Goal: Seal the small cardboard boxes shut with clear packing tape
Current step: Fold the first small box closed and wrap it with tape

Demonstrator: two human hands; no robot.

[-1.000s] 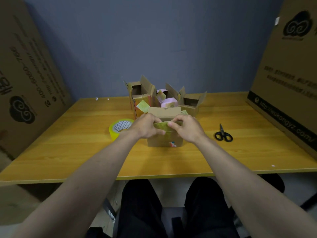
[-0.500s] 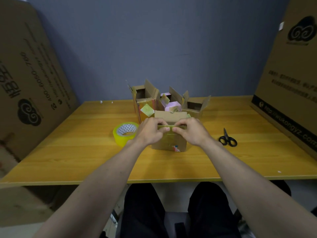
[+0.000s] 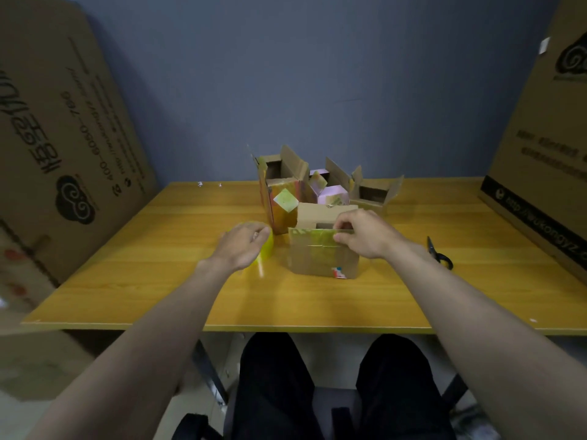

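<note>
A small cardboard box [image 3: 320,258] stands on the yellow table [image 3: 158,281] in front of me, with old tape on its near face. My right hand [image 3: 365,235] pinches the near top flap of this box with thumb and fingers. My left hand [image 3: 243,246] lies over the yellow tape roll [image 3: 266,247] just left of the box, fingers curled on it; motion blur hides how firm the hold is. Most of the roll is covered by the hand.
Three more small open boxes [image 3: 282,192] [image 3: 330,193] [image 3: 374,193] stand behind the near one. Black scissors [image 3: 440,254] lie to the right. Large cardboard cartons lean at the left [image 3: 63,154] and right [image 3: 540,154] table edges.
My left hand left the box flap and moved left onto the tape roll. My right hand stayed on the flap. The camera tilted a little.
</note>
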